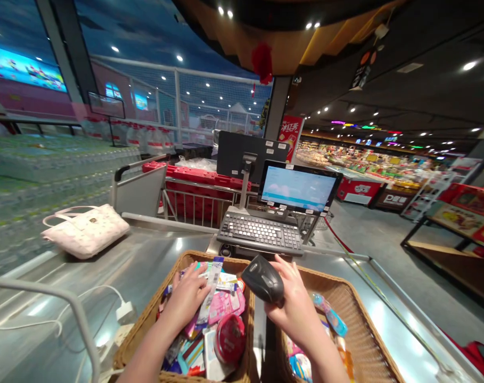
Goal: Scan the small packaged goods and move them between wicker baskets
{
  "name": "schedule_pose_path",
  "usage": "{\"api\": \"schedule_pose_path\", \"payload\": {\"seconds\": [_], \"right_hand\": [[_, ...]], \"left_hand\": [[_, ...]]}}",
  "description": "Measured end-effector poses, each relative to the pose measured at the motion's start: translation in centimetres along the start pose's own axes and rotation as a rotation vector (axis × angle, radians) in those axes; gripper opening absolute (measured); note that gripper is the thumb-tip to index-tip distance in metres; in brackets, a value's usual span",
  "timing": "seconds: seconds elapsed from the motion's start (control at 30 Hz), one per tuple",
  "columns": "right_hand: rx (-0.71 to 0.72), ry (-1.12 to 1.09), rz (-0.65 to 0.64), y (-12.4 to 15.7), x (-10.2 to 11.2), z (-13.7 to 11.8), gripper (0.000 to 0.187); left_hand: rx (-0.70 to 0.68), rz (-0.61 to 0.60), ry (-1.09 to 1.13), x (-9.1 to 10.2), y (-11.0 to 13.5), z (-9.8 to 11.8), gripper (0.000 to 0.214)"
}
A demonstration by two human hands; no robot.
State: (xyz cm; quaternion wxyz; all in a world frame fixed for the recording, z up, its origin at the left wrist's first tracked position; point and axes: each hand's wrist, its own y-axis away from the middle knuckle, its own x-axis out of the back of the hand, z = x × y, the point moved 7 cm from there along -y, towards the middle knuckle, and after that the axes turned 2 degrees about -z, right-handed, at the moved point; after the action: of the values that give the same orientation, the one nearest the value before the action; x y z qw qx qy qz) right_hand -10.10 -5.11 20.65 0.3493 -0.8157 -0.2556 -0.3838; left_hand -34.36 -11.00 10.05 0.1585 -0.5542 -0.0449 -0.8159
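Observation:
My right hand (292,292) is closed round a black handheld barcode scanner (263,279), held over the gap between two wicker baskets. My left hand (188,292) reaches into the left wicker basket (136,332), fingers a little apart on top of the small packaged goods. Beside its fingers lies a long slim packet (213,287) with a blue end. A pink package (226,306) and a round red container (229,338) sit nearer to me. Inside the right wicker basket (361,330), partly hidden by my right forearm, are several items, among them a light-blue tube-like one (335,319).
A keyboard (261,231) and a lit monitor (300,186) stand just beyond the baskets on the metal counter (165,242). At the left lie a pale handbag (88,231) and a white plug (125,313) with cords. A grey metal rail (76,303) curves at the near left.

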Motion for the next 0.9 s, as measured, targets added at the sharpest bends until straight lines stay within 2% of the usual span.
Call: {"api": "schedule_pose_path", "payload": {"seconds": [0.3, 0.37, 0.43, 0.57, 0.63, 0.73, 0.9], "right_hand": [[-0.029, -0.034, -0.056, -0.3, -1.9, -0.3, 0.051], [-0.031, -0.030, -0.054, -0.2, -2.0, -0.3, 0.051], [-0.035, -0.029, -0.044, 0.0, -1.9, -0.1, 0.052], [-0.069, -0.012, -0.006, 1.0, -0.9, 1.0, 0.055], [-0.103, 0.011, 0.020, 1.7, -0.1, 1.9, 0.056], [-0.162, 0.051, 0.062, 3.2, 1.7, 3.6, 0.056], [-0.239, 0.115, 0.166, 6.4, 5.6, 6.5, 0.050]], "left_hand": [[0.053, -0.155, -0.023, -2.5, 2.6, -1.1, 0.023], [0.049, -0.159, -0.039, -3.0, 2.9, -1.5, 0.018], [0.056, -0.083, -0.059, -2.9, 2.9, -1.9, 0.018], [0.022, 0.157, -0.060, -1.9, 2.1, -1.7, 0.038], [-0.061, 0.225, -0.035, -1.7, 1.2, -0.3, 0.039], [-0.202, 0.250, 0.008, -2.0, -0.3, 3.2, 0.038], [-0.383, 0.135, 0.069, -3.8, -2.5, 11.5, 0.033]]}}
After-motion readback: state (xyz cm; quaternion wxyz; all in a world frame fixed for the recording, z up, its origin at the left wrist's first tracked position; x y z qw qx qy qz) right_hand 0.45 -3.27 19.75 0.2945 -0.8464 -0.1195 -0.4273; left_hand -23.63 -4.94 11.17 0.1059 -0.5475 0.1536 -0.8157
